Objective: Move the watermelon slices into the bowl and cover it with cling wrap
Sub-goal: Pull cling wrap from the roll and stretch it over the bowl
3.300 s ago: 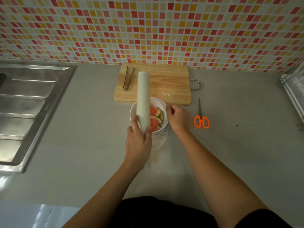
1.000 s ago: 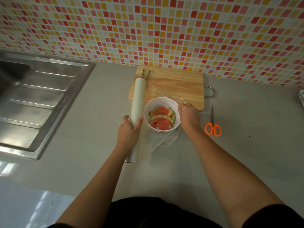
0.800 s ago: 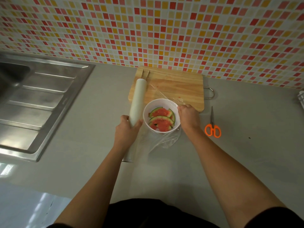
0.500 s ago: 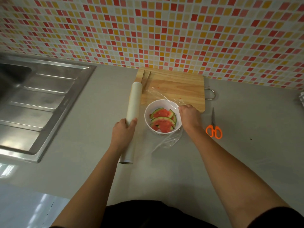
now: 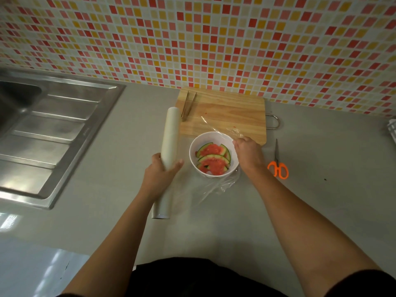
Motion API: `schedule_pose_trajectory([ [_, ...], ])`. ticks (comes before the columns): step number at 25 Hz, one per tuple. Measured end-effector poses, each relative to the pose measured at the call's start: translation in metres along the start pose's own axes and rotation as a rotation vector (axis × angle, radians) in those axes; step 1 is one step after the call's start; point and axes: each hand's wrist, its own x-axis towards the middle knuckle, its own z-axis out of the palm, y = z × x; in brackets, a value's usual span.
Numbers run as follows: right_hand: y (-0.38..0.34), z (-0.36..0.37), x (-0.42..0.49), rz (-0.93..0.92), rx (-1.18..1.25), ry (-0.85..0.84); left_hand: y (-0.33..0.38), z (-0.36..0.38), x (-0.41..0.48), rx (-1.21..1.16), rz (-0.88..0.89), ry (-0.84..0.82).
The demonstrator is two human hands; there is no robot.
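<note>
A white bowl (image 5: 194, 157) on the grey counter holds several watermelon slices (image 5: 212, 158) with green rinds. My left hand (image 5: 160, 174) grips the long white cling wrap roll (image 5: 170, 136), which lies left of the bowl, pointing away from me. A clear sheet of cling wrap (image 5: 216, 187) runs from the roll over the bowl. My right hand (image 5: 246, 154) pinches the sheet's free edge at the bowl's right rim, with crinkled film reaching onto the cutting board.
A wooden cutting board (image 5: 242, 116) with metal tongs (image 5: 188, 105) lies behind the bowl against the tiled wall. Orange-handled scissors (image 5: 277, 165) lie to the right. A steel sink (image 5: 49, 133) with drainboard takes up the left. A white rack edge (image 5: 392, 130) shows far right.
My left hand has drawn the roll leftward, off the bowl, pulling the film out across it. My right hand has kept its hold at the bowl's right rim.
</note>
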Motion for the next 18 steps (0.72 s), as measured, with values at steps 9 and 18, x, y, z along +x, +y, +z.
schedule_pose_trajectory([
  [9,-0.001,-0.001,-0.020,-0.023,-0.020,-0.009,-0.021,-0.002,-0.003,-0.246,-0.035,0.003],
  [18,-0.003,-0.003,-0.021,-0.042,-0.103,-0.044,-0.034,0.003,-0.008,-0.126,0.048,-0.006],
])
